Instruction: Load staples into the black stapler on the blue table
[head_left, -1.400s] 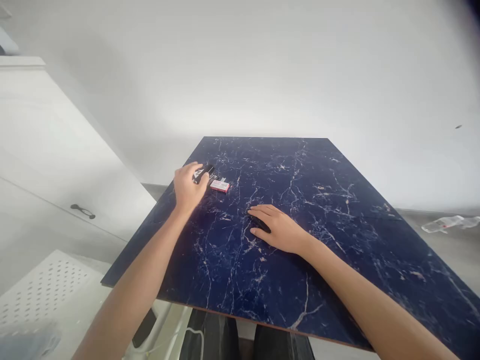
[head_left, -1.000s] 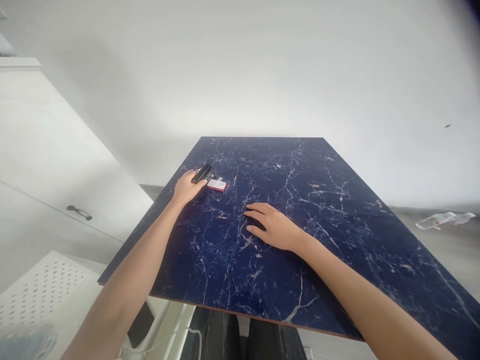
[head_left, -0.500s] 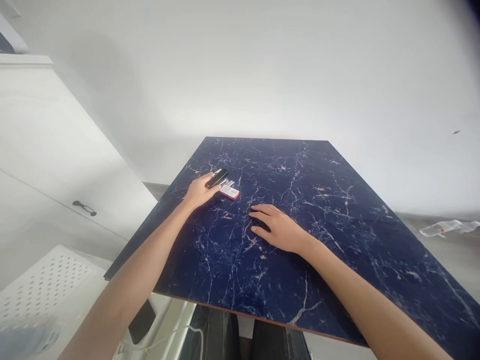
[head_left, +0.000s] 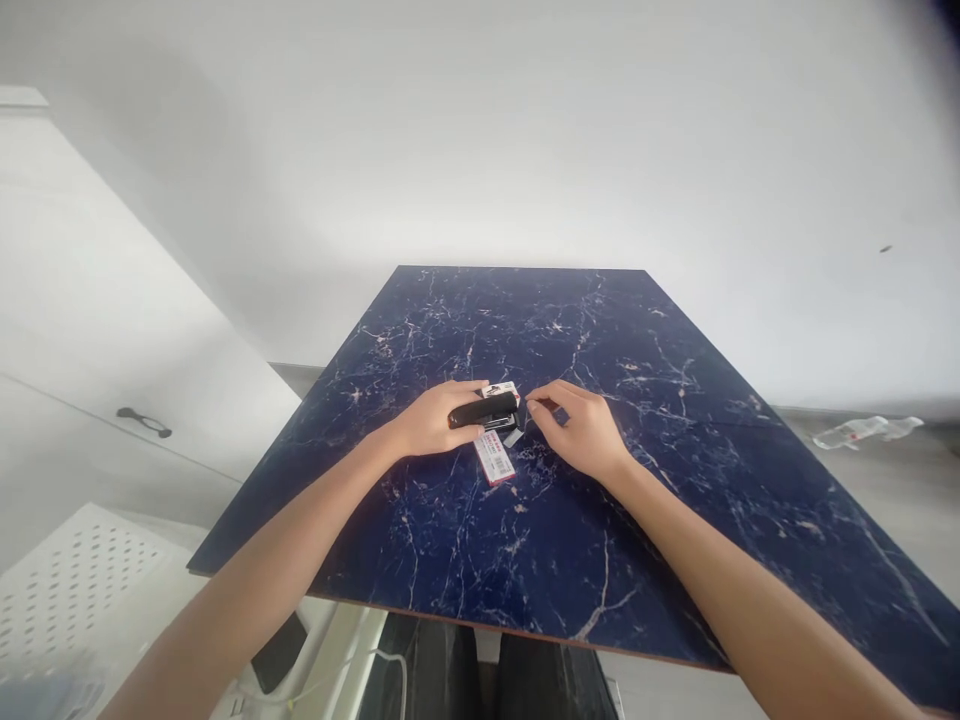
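My left hand (head_left: 439,418) is wrapped around a black stapler (head_left: 484,409), with the fingers on its far side and the thumb on its near side. Sticking out below the stapler is a small white-and-red box (head_left: 493,460) with printing on it. A white printed piece (head_left: 501,389) shows just beyond the stapler; whether it belongs to the same box I cannot tell. Close to the stapler's right end, my right hand (head_left: 581,425) has thumb and forefinger pinched together. Anything between those fingertips is too small to make out.
Both hands are over a dark blue marbled table (head_left: 480,320) that meets a pale wall. A white cabinet (head_left: 97,300) stands at the left, above a perforated white surface (head_left: 75,570). A clear plastic bottle (head_left: 862,432) lies beyond the table's right edge.
My left hand has brought the stapler and box rightward and nearer, to the table's middle. My right hand has lifted off a dark object, moved slightly right and closed into a pinch.
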